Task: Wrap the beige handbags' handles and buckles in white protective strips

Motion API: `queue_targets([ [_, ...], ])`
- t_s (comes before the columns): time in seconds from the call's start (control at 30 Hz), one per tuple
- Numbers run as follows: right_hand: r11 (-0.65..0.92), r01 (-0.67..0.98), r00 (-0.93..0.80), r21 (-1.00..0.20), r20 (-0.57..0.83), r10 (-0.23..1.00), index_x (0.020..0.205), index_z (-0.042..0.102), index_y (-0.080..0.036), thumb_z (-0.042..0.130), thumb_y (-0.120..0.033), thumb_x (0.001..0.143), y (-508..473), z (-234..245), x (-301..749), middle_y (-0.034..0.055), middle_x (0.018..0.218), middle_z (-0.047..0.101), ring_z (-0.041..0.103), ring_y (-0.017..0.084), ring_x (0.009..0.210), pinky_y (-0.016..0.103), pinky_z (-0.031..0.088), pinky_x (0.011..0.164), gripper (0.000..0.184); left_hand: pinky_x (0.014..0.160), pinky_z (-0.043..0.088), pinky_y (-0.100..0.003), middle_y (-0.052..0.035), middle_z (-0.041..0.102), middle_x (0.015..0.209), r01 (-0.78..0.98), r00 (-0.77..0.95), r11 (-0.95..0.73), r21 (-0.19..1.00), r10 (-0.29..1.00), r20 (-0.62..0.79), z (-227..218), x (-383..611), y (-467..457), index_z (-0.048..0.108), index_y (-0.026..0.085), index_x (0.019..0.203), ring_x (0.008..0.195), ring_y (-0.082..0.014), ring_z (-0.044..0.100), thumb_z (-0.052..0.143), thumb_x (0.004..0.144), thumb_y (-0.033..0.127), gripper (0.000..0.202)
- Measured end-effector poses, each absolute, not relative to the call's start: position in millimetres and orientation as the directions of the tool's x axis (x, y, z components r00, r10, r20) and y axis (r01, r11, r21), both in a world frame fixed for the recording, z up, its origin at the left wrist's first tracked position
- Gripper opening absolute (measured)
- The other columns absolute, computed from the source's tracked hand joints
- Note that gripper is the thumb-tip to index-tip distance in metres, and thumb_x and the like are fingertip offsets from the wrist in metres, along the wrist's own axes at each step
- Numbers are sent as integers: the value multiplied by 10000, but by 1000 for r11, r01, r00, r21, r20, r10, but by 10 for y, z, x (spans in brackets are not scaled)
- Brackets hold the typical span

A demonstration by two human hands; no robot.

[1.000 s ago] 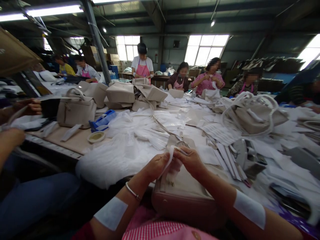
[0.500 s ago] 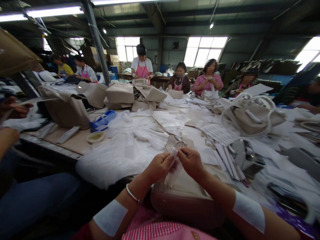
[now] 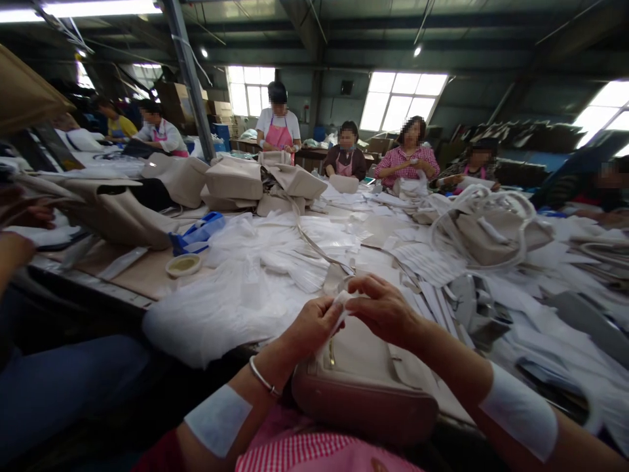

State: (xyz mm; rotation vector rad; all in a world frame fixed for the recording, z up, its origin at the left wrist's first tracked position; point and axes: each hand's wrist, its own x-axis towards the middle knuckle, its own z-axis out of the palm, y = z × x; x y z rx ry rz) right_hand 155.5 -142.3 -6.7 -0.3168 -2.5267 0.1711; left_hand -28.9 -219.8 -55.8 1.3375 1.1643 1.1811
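Fingers (image 3: 367, 284) of right hand (image 3: 388, 312) curled beside white strip (image 3: 342, 300) in left hand (image 3: 309, 326)

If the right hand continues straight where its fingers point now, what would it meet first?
Probably the white wrap pinched in the left hand; the right hand looks almost at it, though the exact depth is unclear.

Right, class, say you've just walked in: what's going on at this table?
A person's left hand pinches a piece of white material above a beige bag. The right hand is curved close beside it; whether it grips the material too is unclear. The bag lies directly in front of the person. Thin white sheets are heaped to its left, and more beige bags are piled farther back, where a co-worker in a pink apron stands.
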Motion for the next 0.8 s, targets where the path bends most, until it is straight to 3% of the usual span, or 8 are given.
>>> queue_targets([
  [0.1, 953, 142, -782, -266, 561, 273, 929, 737, -209, 586, -236, 936, -1422, -114, 1481, 128, 1193, 605, 604, 230, 1018, 374, 491, 894, 154, 589, 393, -253, -23, 592, 686, 249, 62, -180, 952, 984, 170, -578, -291, -2196, 605, 163, 797, 606, -133, 526, 450, 971, 433, 357],
  [0.2, 867, 102, -727, -488, 558, 400, 945, 738, -211, 612, -200, 917, -1410, -268, 1445, 125, 1189, 639, 639, 225, 1027, 355, 519, 871, 130, 630, 389, -274, -35, 608, 706, 423, 59, -285, 860, 956, 288, -605, -286, -2221, 588, 180, 800, 644, -154, 539, 401, 994, 353, 321],
  [0.27, 726, 92, -673, -682, 495, 550, 929, 736, -221, 677, -209, 871, -1408, -386, 1435, 86, 1024, 697, 670, 206, 905, 335, 544, 791, 84, 646, 388, -284, -37, 599, 716, 482, 73, -328, 813, 939, 336, -628, -271, -2245, 570, 186, 810, 656, -161, 528, 369, 1004, 320, 311],
  [0.33, 497, 42, -615, -867, 369, 696, 994, 710, -230, 766, -228, 783, -1420, -481, 1427, 43, 893, 704, 671, 192, 782, 327, 556, 708, 217, 663, 399, -287, -37, 593, 732, 492, 113, -353, 796, 932, 344, -642, -256, -2273, 555, 187, 816, 673, -164, 523, 342, 1011, 303, 311],
  [0.4, 265, -36, -585, -964, 235, 776, 1044, 675, -224, 817, -235, 708, -1439, -535, 1418, 16, 835, 696, 662, 182, 719, 326, 559, 667, 366, 680, 418, -285, -36, 595, 745, 464, 163, -366, 807, 930, 328, -639, -248, -2304, 545, 186, 810, 691, -163, 530, 309, 1016, 283, 328],
  [0.47, 145, -74, -560, -987, 162, 813, 979, 679, -207, 836, -235, 665, -1455, -554, 1408, 7, 801, 691, 657, 177, 703, 320, 553, 656, 353, 730, 442, -290, -50, 626, 818, 439, 207, -380, 814, 924, 320, -628, -240, -2336, 562, 181, 859, 757, -170, 559, 313, 1013, 269, 306],
  [0.6, 135, -45, -456, -990, 141, 879, 813, 693, -192, 827, -224, 645, -1477, -558, 1383, -5, 721, 673, 624, 155, 667, 286, 517, 631, 218, 841, 449, -334, -106, 649, 1016, 526, 118, -393, 754, 912, 392, -641, -187, -2373, 580, 160, 1051, 923, -213, 581, 469, 970, 304, 199],
  [0.8, 183, -31, -423, -983, 179, 888, 845, 671, -199, 733, -232, 748, -1607, -565, 1447, -2, 753, 680, 634, 153, 689, 280, 518, 655, 120, 671, 419, -270, -36, 607, 741, 570, 71, -328, 754, 933, 352, -673, -119, -2326, 573, 179, 773, 699, -156, 544, 411, 1004, 319, 315],
])
